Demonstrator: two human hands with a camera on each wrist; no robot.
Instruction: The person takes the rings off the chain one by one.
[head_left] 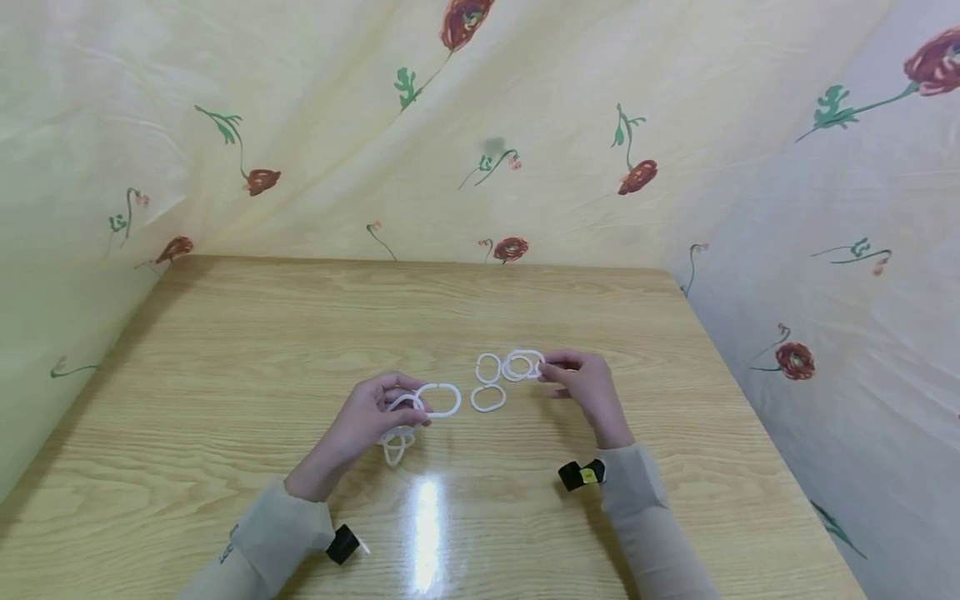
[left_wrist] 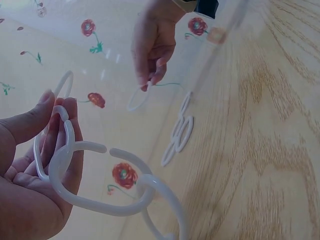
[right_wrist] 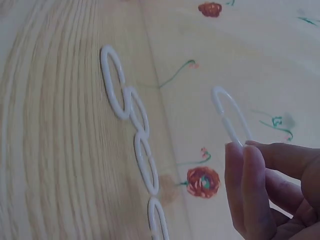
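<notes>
My left hand (head_left: 367, 421) pinches a white plastic oval link between thumb and fingers. More such links are hooked through it, forming a short chain (left_wrist: 100, 205) that hangs below and beside the palm in the left wrist view. Each link that shows clearly is a ring with a small gap in one side. With thumb and fingertips, my right hand (head_left: 588, 387) pinches the end of a single link (right_wrist: 218, 102), raised over the table. Several loose links (right_wrist: 105, 70) lie flat in a row on the tabletop, between the two hands in the head view.
The wood-grain table (head_left: 225, 333) reaches back to a pale cloth (head_left: 330, 167) printed with red flowers, which also hangs along both sides. A bright light reflection (head_left: 426, 533) shows on the front of the tabletop. Small black devices (head_left: 343, 544) sit at both wrists.
</notes>
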